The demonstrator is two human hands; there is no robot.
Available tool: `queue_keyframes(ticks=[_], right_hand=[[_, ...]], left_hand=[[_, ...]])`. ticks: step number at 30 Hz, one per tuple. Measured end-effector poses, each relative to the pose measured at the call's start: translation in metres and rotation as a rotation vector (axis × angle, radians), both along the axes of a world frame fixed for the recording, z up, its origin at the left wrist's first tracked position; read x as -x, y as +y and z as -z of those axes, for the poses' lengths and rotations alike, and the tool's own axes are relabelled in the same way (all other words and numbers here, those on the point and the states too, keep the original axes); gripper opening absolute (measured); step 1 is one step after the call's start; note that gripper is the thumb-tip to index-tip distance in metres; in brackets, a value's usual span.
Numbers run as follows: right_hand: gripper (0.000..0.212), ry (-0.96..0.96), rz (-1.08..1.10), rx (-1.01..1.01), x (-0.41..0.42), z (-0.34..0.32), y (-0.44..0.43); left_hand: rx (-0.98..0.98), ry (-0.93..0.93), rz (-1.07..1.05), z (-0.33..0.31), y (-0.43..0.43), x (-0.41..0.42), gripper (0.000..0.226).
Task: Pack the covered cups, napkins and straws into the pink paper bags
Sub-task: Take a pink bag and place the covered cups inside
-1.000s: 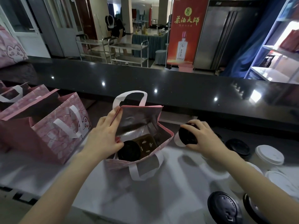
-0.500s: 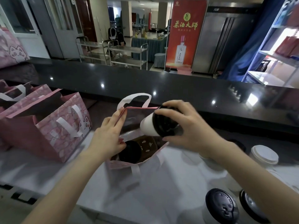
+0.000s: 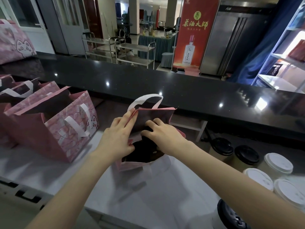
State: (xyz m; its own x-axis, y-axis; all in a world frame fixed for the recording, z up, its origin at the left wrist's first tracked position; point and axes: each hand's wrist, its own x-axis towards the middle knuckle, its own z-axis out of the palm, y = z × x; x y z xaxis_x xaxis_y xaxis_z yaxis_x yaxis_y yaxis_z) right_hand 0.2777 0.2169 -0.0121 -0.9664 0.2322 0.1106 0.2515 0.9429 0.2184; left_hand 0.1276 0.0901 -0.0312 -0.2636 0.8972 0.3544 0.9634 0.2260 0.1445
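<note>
The open pink bag stands on the white desk, its white handle up at the far side. The left hand holds the bag's left wall: its fingers lie straight and pressed together along the outside, and the thumb hooks in at the mouth, pinching the paper. The right hand reaches into the bag with its fingers curled over the dark lid of a covered cup, most of which is hidden. A second black lid shows lower in the bag, nearer the person. Right of the bag stand black-lidded cups and white-lidded cups. Left of it stand more pink bags with a cat print.
</note>
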Motion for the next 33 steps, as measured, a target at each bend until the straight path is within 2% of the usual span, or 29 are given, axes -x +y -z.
queue_keyframes(ticks=[5, 15, 21, 33], right_hand=[[0.066, -0.059, 0.113, 0.033, 0.005, 0.003, 0.007], [0.055, -0.084, 0.169, 0.116, 0.009, 0.037, 0.023], [0.067, -0.137, 0.239, 0.198, 0.021, 0.052, 0.030], [0.055, -0.152, 0.280, 0.258, 0.041, 0.070, 0.049]], left_hand=[[0.001, -0.023, 0.016, -0.001, -0.002, 0.006, 0.112], [-0.020, -0.038, 0.061, 0.000, -0.008, 0.009, 0.111], [-0.006, -0.055, 0.065, -0.004, -0.006, 0.021, 0.111], [0.014, -0.043, 0.087, 0.002, 0.006, 0.041, 0.106]])
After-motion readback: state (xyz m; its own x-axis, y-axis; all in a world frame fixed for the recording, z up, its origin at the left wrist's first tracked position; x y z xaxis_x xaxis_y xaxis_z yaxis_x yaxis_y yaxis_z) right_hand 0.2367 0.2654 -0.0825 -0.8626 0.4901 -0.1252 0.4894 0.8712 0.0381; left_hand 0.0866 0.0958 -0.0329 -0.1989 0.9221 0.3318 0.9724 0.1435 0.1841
